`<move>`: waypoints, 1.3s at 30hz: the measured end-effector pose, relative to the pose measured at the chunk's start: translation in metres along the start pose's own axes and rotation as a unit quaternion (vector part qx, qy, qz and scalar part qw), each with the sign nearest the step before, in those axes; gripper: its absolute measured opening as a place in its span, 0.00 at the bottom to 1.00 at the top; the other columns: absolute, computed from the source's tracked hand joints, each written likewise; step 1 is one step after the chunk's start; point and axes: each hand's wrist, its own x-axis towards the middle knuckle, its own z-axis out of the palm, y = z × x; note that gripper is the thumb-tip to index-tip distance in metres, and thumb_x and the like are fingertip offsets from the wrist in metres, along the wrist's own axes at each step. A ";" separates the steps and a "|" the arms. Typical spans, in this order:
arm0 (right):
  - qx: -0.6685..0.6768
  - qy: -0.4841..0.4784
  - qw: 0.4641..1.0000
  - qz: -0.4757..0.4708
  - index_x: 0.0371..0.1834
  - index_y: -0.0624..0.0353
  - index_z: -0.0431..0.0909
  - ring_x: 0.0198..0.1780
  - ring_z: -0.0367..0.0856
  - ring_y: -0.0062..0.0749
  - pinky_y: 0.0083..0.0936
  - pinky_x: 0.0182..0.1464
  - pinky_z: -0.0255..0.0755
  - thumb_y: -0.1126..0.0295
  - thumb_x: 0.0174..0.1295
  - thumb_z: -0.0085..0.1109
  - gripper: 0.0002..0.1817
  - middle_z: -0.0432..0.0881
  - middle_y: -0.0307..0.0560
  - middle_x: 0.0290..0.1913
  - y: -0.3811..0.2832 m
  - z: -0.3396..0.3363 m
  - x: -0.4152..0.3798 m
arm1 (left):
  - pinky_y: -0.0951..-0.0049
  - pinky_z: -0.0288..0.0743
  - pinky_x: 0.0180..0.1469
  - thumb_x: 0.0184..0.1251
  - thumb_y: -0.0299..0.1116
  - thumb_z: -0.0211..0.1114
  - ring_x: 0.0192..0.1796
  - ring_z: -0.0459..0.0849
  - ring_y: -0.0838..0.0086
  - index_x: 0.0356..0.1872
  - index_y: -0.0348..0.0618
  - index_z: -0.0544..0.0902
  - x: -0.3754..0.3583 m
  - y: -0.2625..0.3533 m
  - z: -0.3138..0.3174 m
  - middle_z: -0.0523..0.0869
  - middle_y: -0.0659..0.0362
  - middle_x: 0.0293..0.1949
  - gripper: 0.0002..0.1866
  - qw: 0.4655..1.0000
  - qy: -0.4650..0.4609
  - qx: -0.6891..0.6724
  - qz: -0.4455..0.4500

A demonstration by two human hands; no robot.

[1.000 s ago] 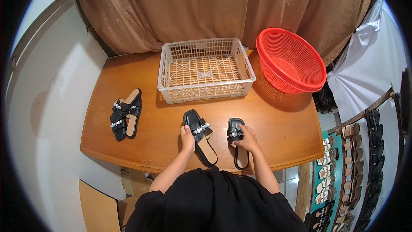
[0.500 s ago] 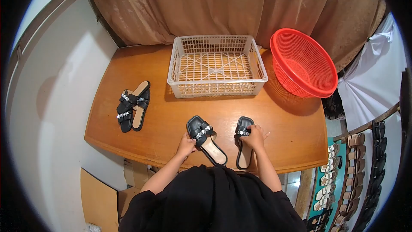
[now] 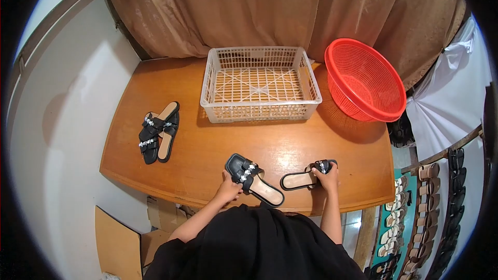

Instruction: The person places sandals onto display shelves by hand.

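My left hand (image 3: pixel 228 189) is closed on the side of a black slide sandal (image 3: pixel 265 191) with a beige insole and jewelled straps, its toe pointing away to the left. To the right, my right hand (image 3: pixel 327 178) grips the strap area of a matching slide sandal (image 3: pixel 298 180), which lies sideways with its heel toward the first one. Part of its toe end is hidden by my fingers. At the left of the table, another pair of black jewelled slide sandals (image 3: pixel 166 147) lies with one sandal overlapping the other.
A white plastic crate (image 3: pixel 261 112) stands at the back of the wooden table (image 3: pixel 194 176), beside a tilted red basket (image 3: pixel 340 93). Brown curtains (image 3: pixel 259 10) hang behind. Racks with several shoes (image 3: pixel 423 207) stand at the lower right, and a cardboard box (image 3: pixel 118 243) is below left.
My right hand has moved right and turned its sandal from upright, toe away, to sideways with the toe pointing right. The left sandal has shifted slightly nearer and rotated with my left hand.
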 end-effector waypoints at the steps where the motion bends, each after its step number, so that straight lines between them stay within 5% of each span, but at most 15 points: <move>1: 0.011 -0.030 0.998 -0.056 0.54 0.62 0.63 0.53 0.70 0.49 0.42 0.58 0.58 0.51 0.37 0.70 0.43 0.70 0.58 0.51 0.010 -0.003 0.007 | 0.77 0.73 0.22 0.61 0.28 0.54 0.23 0.78 0.74 0.61 0.33 0.20 -0.003 0.005 0.003 0.79 0.54 0.26 0.48 0.999 -0.028 0.033 0.006; 4: 0.044 -0.079 0.988 -0.124 0.60 0.68 0.55 0.57 0.65 0.52 0.39 0.61 0.56 0.54 0.38 0.71 0.49 0.66 0.64 0.53 0.020 -0.012 0.008 | 0.77 0.71 0.20 0.60 0.30 0.57 0.21 0.77 0.76 0.63 0.34 0.24 -0.022 0.026 0.004 0.78 0.55 0.23 0.48 0.995 -0.073 0.069 -0.005; 6: 0.099 -0.022 0.991 -0.084 0.63 0.68 0.52 0.61 0.60 0.54 0.39 0.63 0.54 0.54 0.40 0.69 0.50 0.63 0.66 0.56 0.039 -0.003 0.026 | 0.78 0.69 0.18 0.59 0.32 0.59 0.18 0.75 0.77 0.66 0.33 0.40 -0.020 0.040 -0.002 0.77 0.55 0.20 0.42 0.980 -0.104 0.167 -0.015; 7: 0.093 -0.016 0.994 -0.058 0.65 0.68 0.49 0.63 0.56 0.55 0.39 0.63 0.53 0.53 0.41 0.67 0.51 0.60 0.68 0.59 0.048 0.000 0.036 | 0.75 0.72 0.23 0.58 0.33 0.60 0.23 0.78 0.74 0.62 0.32 0.59 -0.025 0.053 -0.001 0.79 0.52 0.27 0.32 0.978 -0.053 0.199 0.019; 8: 0.092 -0.014 0.994 -0.056 0.65 0.68 0.49 0.63 0.56 0.55 0.39 0.63 0.53 0.53 0.41 0.67 0.51 0.60 0.68 0.59 0.059 0.003 0.043 | 0.75 0.72 0.23 0.58 0.33 0.60 0.23 0.78 0.74 0.62 0.32 0.59 -0.021 0.053 -0.002 0.79 0.52 0.27 0.32 0.978 -0.056 0.200 0.019; 10: 0.003 -0.011 1.000 0.016 0.66 0.66 0.47 0.65 0.55 0.54 0.37 0.64 0.52 0.49 0.43 0.66 0.53 0.56 0.67 0.62 0.057 0.003 0.048 | 0.70 0.74 0.36 0.56 0.33 0.60 0.33 0.80 0.66 0.58 0.33 0.66 -0.008 0.054 -0.008 0.78 0.47 0.36 0.28 0.922 0.077 0.303 0.228; 11: 0.015 -0.034 0.999 0.040 0.66 0.65 0.48 0.65 0.54 0.53 0.42 0.64 0.50 0.48 0.41 0.67 0.53 0.56 0.65 0.63 0.058 0.000 0.048 | 0.65 0.68 0.51 0.55 0.33 0.60 0.49 0.75 0.59 0.56 0.37 0.67 -0.002 0.056 -0.012 0.73 0.45 0.49 0.26 0.927 0.074 0.297 0.215; 12: 0.015 -0.034 0.999 0.040 0.66 0.65 0.48 0.65 0.54 0.53 0.42 0.64 0.50 0.48 0.41 0.67 0.53 0.56 0.65 0.63 0.045 -0.002 0.041 | 0.65 0.68 0.51 0.55 0.33 0.60 0.49 0.75 0.59 0.56 0.37 0.67 0.004 0.056 -0.016 0.73 0.45 0.49 0.26 0.927 0.075 0.297 0.215; 15: -0.066 -0.008 0.992 0.106 0.65 0.58 0.51 0.64 0.57 0.50 0.57 0.61 0.46 0.55 0.39 0.70 0.51 0.62 0.56 0.62 0.028 -0.001 0.030 | 0.59 0.61 0.59 0.53 0.32 0.60 0.59 0.67 0.57 0.59 0.42 0.66 0.017 0.055 -0.019 0.69 0.48 0.56 0.29 0.832 0.052 0.471 0.289; 17: -0.036 -0.019 0.992 0.119 0.64 0.58 0.53 0.64 0.57 0.50 0.56 0.61 0.46 0.57 0.38 0.71 0.49 0.62 0.56 0.62 0.026 -0.007 0.028 | 0.54 0.56 0.61 0.50 0.31 0.61 0.63 0.61 0.57 0.60 0.45 0.64 0.017 0.056 -0.018 0.64 0.53 0.61 0.32 0.727 0.016 0.608 0.318; 20: 0.044 -0.019 0.995 0.084 0.56 0.62 0.63 0.58 0.67 0.41 0.43 0.58 0.56 0.62 0.42 0.70 0.38 0.71 0.53 0.55 0.072 0.008 0.049 | 0.51 0.56 0.60 0.44 0.31 0.66 0.63 0.61 0.57 0.62 0.46 0.62 0.032 0.045 -0.018 0.64 0.53 0.61 0.38 0.772 -0.025 0.551 0.316; 22: 0.254 -0.111 0.960 0.048 0.50 0.65 0.68 0.47 0.74 0.30 0.25 0.50 0.64 0.64 0.48 0.66 0.28 0.77 0.49 0.45 0.085 0.005 0.053 | 0.53 0.56 0.60 0.40 0.32 0.69 0.63 0.61 0.57 0.61 0.46 0.62 0.036 0.053 -0.027 0.63 0.53 0.61 0.41 0.769 -0.047 0.562 0.302; 23: 0.300 -0.093 0.949 0.004 0.42 0.66 0.71 0.38 0.72 0.22 0.17 0.42 0.66 0.66 0.57 0.57 0.15 0.77 0.42 0.36 0.092 0.006 0.053 | 0.54 0.57 0.61 0.36 0.33 0.73 0.62 0.62 0.56 0.61 0.46 0.63 0.037 0.055 -0.031 0.63 0.53 0.61 0.44 0.765 -0.071 0.573 0.288; 29: 0.370 0.005 0.928 -0.043 0.39 0.59 0.69 0.41 0.68 0.20 0.19 0.48 0.62 0.66 0.66 0.42 0.09 0.73 0.37 0.36 0.051 -0.028 0.006 | 0.61 0.57 0.62 0.24 0.37 0.79 0.62 0.61 0.57 0.61 0.44 0.63 0.027 0.054 -0.034 0.64 0.51 0.59 0.52 0.789 -0.059 0.555 0.256; 39: 0.446 0.079 0.887 -0.093 0.42 0.62 0.67 0.40 0.69 0.23 0.21 0.47 0.64 0.65 0.67 0.43 0.11 0.72 0.40 0.37 0.034 -0.032 -0.012 | 0.61 0.57 0.62 0.26 0.43 0.78 0.60 0.61 0.56 0.60 0.39 0.65 0.002 0.024 -0.027 0.66 0.51 0.57 0.51 0.845 0.028 0.464 0.263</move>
